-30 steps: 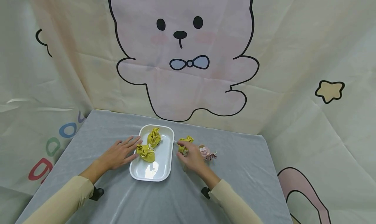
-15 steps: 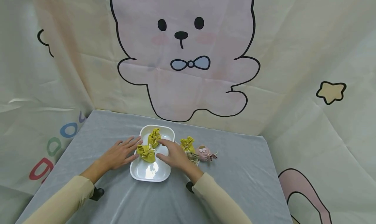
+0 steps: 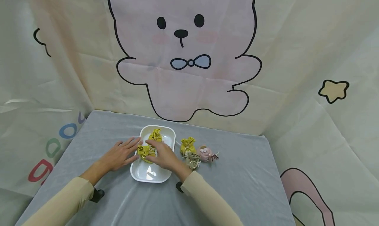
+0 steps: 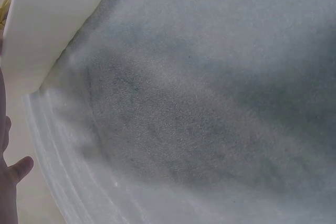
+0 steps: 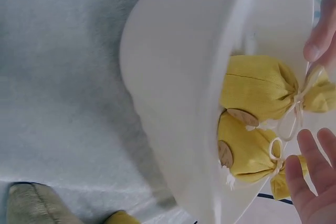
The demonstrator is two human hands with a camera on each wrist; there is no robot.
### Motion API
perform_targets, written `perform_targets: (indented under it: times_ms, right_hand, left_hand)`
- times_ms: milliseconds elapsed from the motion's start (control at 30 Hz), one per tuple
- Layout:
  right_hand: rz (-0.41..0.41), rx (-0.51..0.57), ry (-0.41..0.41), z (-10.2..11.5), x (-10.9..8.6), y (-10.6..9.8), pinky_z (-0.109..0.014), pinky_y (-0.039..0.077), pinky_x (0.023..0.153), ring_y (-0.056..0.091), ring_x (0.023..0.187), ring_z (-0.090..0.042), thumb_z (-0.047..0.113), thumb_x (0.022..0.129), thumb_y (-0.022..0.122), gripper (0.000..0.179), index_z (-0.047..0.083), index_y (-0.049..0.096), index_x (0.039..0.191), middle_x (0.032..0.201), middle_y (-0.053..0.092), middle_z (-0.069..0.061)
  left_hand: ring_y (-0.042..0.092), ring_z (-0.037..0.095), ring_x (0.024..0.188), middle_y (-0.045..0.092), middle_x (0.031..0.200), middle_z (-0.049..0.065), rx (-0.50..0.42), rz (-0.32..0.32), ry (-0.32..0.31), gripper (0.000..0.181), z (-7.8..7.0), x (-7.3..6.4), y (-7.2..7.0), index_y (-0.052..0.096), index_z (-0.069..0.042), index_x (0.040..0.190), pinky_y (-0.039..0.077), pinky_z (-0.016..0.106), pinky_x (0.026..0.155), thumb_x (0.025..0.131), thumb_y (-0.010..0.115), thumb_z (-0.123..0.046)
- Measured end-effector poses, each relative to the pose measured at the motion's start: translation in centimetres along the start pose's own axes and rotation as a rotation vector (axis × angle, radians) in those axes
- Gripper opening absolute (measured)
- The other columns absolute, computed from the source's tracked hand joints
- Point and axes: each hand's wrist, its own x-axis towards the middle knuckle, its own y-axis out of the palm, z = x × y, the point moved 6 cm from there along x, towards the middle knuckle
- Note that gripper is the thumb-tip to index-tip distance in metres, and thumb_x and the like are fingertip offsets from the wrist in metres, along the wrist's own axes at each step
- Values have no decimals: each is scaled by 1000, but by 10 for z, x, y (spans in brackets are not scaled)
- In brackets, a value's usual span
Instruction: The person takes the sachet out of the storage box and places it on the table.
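Note:
In the head view, my left hand (image 3: 122, 155) lies with its fingers extended over the left rim of a white tray (image 3: 145, 175). The tray holds a yellow drawstring pouch (image 3: 155, 135) at its far end and another yellow pouch (image 3: 145, 152) at the left rim. My right hand (image 3: 164, 157) reaches across the tray over the nearer pouch, thumb and fingers spread. The right wrist view shows spread fingers (image 5: 310, 166) beside the pouch necks, with a gap between them and the thumb. Only part of my left hand (image 4: 8, 177) shows in the left wrist view.
Right of the tray on the grey cloth (image 3: 231, 183) sit a yellow pouch (image 3: 188, 145), a grey-green pouch (image 3: 193, 161) and a pink pouch (image 3: 206, 154), close together. Behind the table hangs a curtain (image 3: 284, 71) printed with a bear.
My right hand has moved left, from the pouches on the cloth to above the nearer yellow pouch in the tray, leaving the three pouches uncovered. The left hand stays at the rim.

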Motion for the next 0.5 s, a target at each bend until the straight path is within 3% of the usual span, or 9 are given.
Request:
perform_targets:
  times_ms: [300, 500]
  right_hand:
    - [76, -127, 3, 8, 12, 6, -39, 40, 108, 54, 129, -12, 29, 93, 73, 59, 17, 51, 146, 142, 57, 5]
    - [121, -191, -12, 9, 20, 11, -30, 42, 105, 56, 125, -11, 26, 92, 73, 57, 17, 53, 144, 139, 59, 5]
  left_hand:
    - [33, 38, 144, 31, 161, 9, -16, 4, 1, 68, 0, 1, -3, 34, -12, 156, 35, 66, 103, 101, 54, -46]
    - [32, 37, 145, 29, 162, 9, -26, 4, 0, 67, 0, 1, -2, 37, -11, 155, 35, 66, 103, 101, 52, -47]
